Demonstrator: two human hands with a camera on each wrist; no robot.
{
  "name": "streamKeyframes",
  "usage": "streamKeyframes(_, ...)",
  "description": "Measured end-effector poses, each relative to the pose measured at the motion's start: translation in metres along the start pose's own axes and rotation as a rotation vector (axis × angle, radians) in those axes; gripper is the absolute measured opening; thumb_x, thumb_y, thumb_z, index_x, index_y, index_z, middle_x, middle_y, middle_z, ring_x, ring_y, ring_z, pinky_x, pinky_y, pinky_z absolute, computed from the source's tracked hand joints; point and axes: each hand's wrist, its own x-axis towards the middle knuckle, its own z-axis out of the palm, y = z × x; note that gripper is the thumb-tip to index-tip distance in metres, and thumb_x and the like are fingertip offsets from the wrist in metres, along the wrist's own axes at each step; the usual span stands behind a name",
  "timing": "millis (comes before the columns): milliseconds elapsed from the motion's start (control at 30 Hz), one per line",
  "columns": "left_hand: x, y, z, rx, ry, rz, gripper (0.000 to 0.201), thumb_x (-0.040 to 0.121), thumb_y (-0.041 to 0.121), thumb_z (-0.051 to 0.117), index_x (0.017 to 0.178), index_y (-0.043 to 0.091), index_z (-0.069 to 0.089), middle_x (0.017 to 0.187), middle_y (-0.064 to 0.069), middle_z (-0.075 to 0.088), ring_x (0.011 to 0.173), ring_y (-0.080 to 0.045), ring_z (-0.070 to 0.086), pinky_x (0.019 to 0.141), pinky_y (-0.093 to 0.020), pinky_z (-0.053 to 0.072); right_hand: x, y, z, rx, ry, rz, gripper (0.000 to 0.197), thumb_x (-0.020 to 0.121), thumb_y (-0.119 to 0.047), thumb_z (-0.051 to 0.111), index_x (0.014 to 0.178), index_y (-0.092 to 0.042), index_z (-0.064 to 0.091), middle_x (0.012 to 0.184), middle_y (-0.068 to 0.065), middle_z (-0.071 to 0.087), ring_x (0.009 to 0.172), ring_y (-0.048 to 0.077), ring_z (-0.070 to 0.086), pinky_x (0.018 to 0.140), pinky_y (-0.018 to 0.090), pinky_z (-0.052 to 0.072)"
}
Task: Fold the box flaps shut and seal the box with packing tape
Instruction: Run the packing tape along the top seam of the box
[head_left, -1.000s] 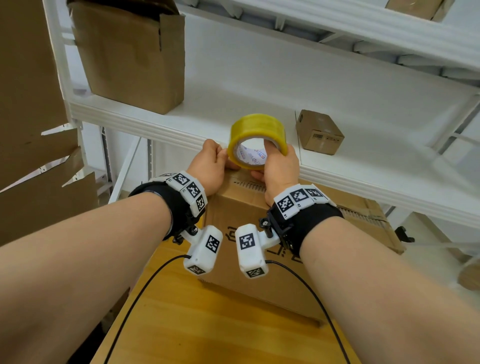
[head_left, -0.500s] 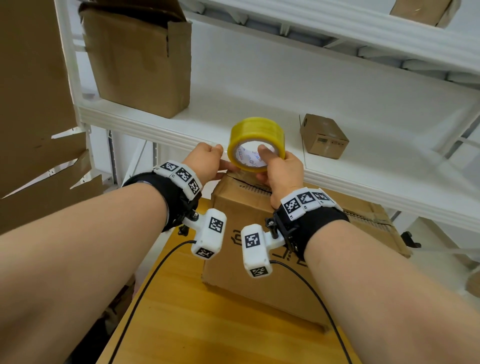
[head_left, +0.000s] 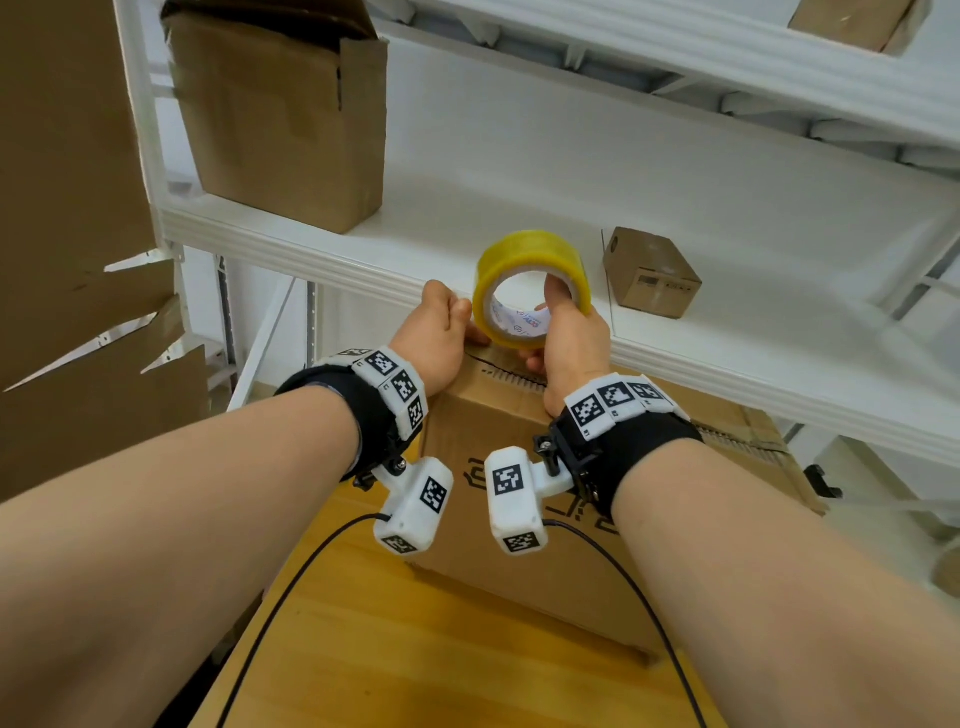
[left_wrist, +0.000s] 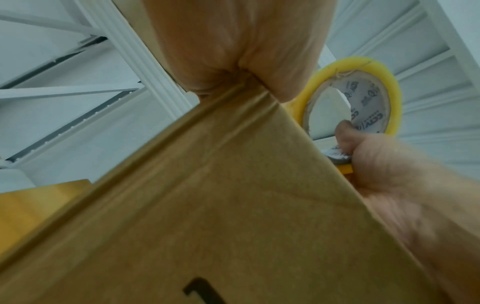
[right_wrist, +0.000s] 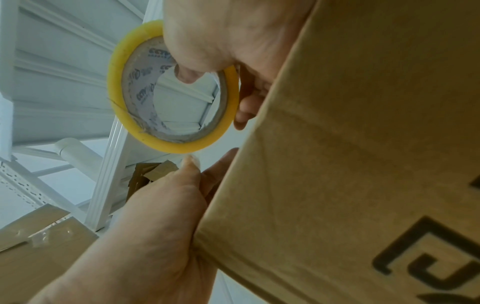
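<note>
A brown cardboard box (head_left: 483, 415) with black print stands on the wooden table (head_left: 415, 654), its top flaps down. My right hand (head_left: 571, 338) holds a yellow roll of packing tape (head_left: 524, 249) upright over the box's far top edge, thumb through the core. My left hand (head_left: 436, 332) rests on the box top just left of the roll, its thumb reaching toward the roll's lower rim. The right wrist view has the roll (right_wrist: 171, 147), the left hand (right_wrist: 161, 205) and the box wall (right_wrist: 363, 164). In the left wrist view my left palm (left_wrist: 233, 41) presses the box edge (left_wrist: 233, 205); its fingers are hidden.
A white metal shelf (head_left: 363, 260) runs close behind the box. It carries a large open carton (head_left: 280, 130) and a small carton (head_left: 649, 270). Flattened cardboard (head_left: 78, 364) hangs at the left, and another carton (head_left: 753, 436) lies at the right. Black cables (head_left: 291, 587) trail over the table.
Both hands and the roll stay at the box's far top edge. My right thumb sits deeper in the core and the roll has turned slightly. The head view has shifted.
</note>
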Motion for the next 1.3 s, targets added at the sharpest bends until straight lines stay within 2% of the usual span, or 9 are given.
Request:
streamKeyframes(133, 0.006, -0.007, 0.005, -0.034, 0.013, -0.010, 0.018, 0.107, 0.028, 0.030, 0.104, 0.013, 0.038, 0.078, 0.013, 0.060, 0.081, -0.009, 0.061, 0.084, -0.031, 0.046, 0.003, -0.004, 0.000, 0.014, -0.063, 0.029, 0.050, 0.091, -0.068, 0.055, 0.106, -0.021, 0.063, 0.090, 0.009, 0.072, 0.051, 0.018, 0.062, 0.044, 0.024, 0.047)
streamKeyframes(267, 0.005, -0.009, 0.004, -0.028, 0.061, -0.036, 0.024, 0.106, 0.029, 0.030, 0.111, 0.009, 0.042, 0.078, 0.012, 0.054, 0.078, -0.011, 0.055, 0.078, -0.026, 0.037, 0.002, -0.007, 0.001, 0.041, -0.109, 0.070, 0.044, 0.088, -0.066, 0.063, 0.101, -0.024, 0.059, 0.094, 0.009, 0.071, 0.055, 0.022, 0.066, 0.051, 0.027, 0.053)
streamKeyframes(500, 0.008, -0.015, 0.006, -0.035, 0.067, -0.069, 0.021, 0.106, 0.028, 0.030, 0.111, 0.009, 0.040, 0.091, -0.006, 0.056, 0.091, -0.027, 0.058, 0.079, -0.034, 0.044, -0.001, 0.003, 0.008, 0.029, -0.121, -0.014, 0.037, 0.083, -0.038, 0.082, 0.105, -0.025, 0.055, 0.099, 0.006, 0.069, 0.055, 0.013, 0.058, 0.049, 0.023, 0.047)
streamKeyframes(667, 0.006, -0.013, 0.006, -0.089, 0.068, -0.095, 0.020, 0.106, 0.027, 0.030, 0.111, 0.011, 0.039, 0.084, 0.007, 0.055, 0.091, -0.020, 0.057, 0.082, -0.031, 0.043, 0.000, 0.008, 0.008, 0.113, -0.151, -0.068, 0.042, 0.079, -0.022, 0.086, 0.108, -0.025, 0.055, 0.110, 0.012, 0.068, 0.071, 0.017, 0.059, 0.049, 0.020, 0.046)
streamKeyframes(800, 0.005, -0.010, 0.005, -0.101, 0.079, -0.126, 0.026, 0.106, 0.028, 0.030, 0.116, 0.007, 0.041, 0.090, 0.003, 0.058, 0.094, -0.021, 0.055, 0.084, -0.031, 0.042, 0.001, 0.010, 0.006, 0.140, -0.204, -0.063, 0.052, 0.080, -0.013, 0.085, 0.120, -0.022, 0.054, 0.108, 0.007, 0.067, 0.076, 0.016, 0.059, 0.050, 0.019, 0.047)
streamKeyframes(900, 0.011, -0.015, 0.003, -0.160, 0.050, -0.207, 0.032, 0.105, 0.035, 0.030, 0.118, 0.009, 0.044, 0.102, -0.002, 0.070, 0.097, -0.021, 0.059, 0.090, -0.036, 0.047, 0.001, 0.010, 0.006, 0.176, -0.219, -0.061, 0.044, 0.086, -0.013, 0.079, 0.120, -0.021, 0.052, 0.104, 0.006, 0.064, 0.071, 0.013, 0.057, 0.049, 0.017, 0.046)
streamKeyframes(1033, 0.020, -0.018, -0.003, -0.304, -0.011, -0.292, 0.039, 0.099, 0.046, 0.033, 0.116, 0.014, 0.046, 0.085, 0.002, 0.077, 0.101, -0.025, 0.068, 0.096, -0.050, 0.050, 0.002, 0.009, 0.006, 0.201, -0.206, -0.050, 0.032, 0.095, -0.022, 0.071, 0.120, -0.023, 0.052, 0.100, 0.004, 0.062, 0.065, 0.011, 0.055, 0.050, 0.019, 0.045)
streamKeyframes(1167, 0.021, -0.004, -0.014, -0.388, -0.013, -0.353, 0.031, 0.106, 0.031, 0.034, 0.122, 0.008, 0.048, 0.080, 0.001, 0.075, 0.092, -0.014, 0.068, 0.097, -0.041, 0.048, 0.003, 0.010, 0.008, 0.184, -0.180, -0.042, 0.033, 0.097, -0.033, 0.067, 0.124, -0.023, 0.050, 0.097, 0.005, 0.061, 0.064, 0.013, 0.053, 0.052, 0.023, 0.044)
streamKeyframes(1300, 0.024, 0.000, -0.022, -0.400, 0.001, -0.395, 0.028, 0.106, 0.027, 0.032, 0.119, 0.007, 0.048, 0.098, -0.007, 0.076, 0.095, -0.015, 0.069, 0.080, -0.031, 0.049, 0.005, 0.012, 0.008, 0.165, -0.164, -0.017, 0.036, 0.099, -0.042, 0.061, 0.127, -0.024, 0.048, 0.094, 0.003, 0.057, 0.070, 0.014, 0.051, 0.060, 0.027, 0.045)
